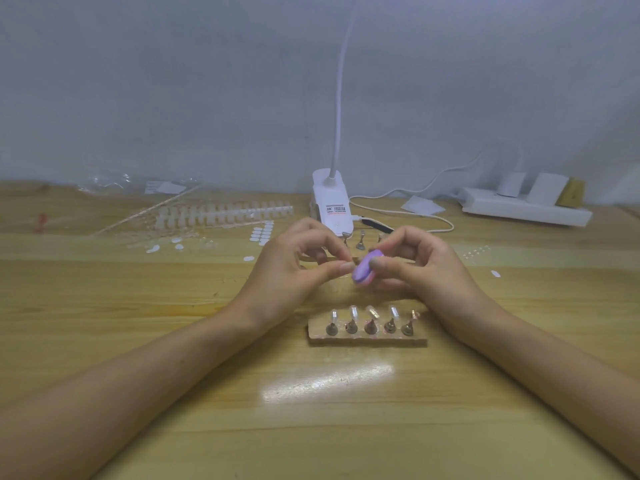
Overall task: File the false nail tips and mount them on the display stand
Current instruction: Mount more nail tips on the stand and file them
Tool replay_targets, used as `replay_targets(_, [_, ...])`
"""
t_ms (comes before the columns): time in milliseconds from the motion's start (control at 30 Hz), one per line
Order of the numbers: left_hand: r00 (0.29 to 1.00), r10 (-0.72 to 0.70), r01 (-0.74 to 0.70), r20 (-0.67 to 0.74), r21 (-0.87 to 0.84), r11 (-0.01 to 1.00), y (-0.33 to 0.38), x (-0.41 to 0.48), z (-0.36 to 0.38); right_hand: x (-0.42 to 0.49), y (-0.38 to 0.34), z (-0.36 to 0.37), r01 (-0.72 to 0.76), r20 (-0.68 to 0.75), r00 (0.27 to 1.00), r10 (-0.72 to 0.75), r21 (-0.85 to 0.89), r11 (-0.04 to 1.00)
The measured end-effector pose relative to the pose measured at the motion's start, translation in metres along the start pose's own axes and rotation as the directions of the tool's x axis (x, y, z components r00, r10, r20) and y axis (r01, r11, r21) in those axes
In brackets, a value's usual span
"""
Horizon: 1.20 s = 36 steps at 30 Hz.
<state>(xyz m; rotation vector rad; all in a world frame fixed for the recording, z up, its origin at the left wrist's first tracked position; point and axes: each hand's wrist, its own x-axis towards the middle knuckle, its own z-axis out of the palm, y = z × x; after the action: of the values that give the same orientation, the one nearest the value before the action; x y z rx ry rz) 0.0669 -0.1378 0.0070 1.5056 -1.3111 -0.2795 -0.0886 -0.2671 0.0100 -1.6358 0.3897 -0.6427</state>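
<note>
Filing underway: just behind the display stand (367, 338), right hand (427, 268) grips a purple buffer block (363, 271) and left hand (294, 270) pinches what is probably a nail tip (349, 264), barely visible. Four clear tips (353, 311) are mounted; the stand's rightmost holder (408, 328) looks unfilled.

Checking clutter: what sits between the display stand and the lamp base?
Head view: left hand and right hand, the right holding a purple file; plus loose metal holders by the lamp base.
</note>
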Motion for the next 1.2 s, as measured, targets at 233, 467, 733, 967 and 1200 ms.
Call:
replay_targets(233, [1.000,0.005,-0.005,0.003,-0.001,1.000,0.0017,-0.0005,0.0001,-0.0010,-0.0004,0.0004,0.004,0.015,1.000,-0.003,-0.021,1.000])
replay_targets(467, [1.000,0.004,-0.004,0.003,0.003,1.000,0.0017,-0.0006,-0.0002,-0.0011,-0.0006,0.0017,0.010,0.046,0.999,-0.010,-0.006,1.000])
replay_targets(733, [1.000,-0.001,0.001,0.000,0.001,1.000,0.0025,-0.0013,-0.0003,-0.0016,-0.0016,0.0021,0.017,0.041,0.999,-0.017,-0.007,1.000])
replay_targets(967, [1.000,0.005,-0.005,0.008,0.002,1.000,0.0010,-0.0012,-0.0005,-0.0021,-0.0012,0.0014,0.022,0.046,0.999,-0.021,-0.023,0.999])
replay_targets(1200, [1.000,0.014,-0.014,0.007,0.007,1.000,0.0006,-0.0002,0.0002,-0.0010,0.0001,0.0013,0.033,0.047,0.998,-0.032,-0.029,0.999])
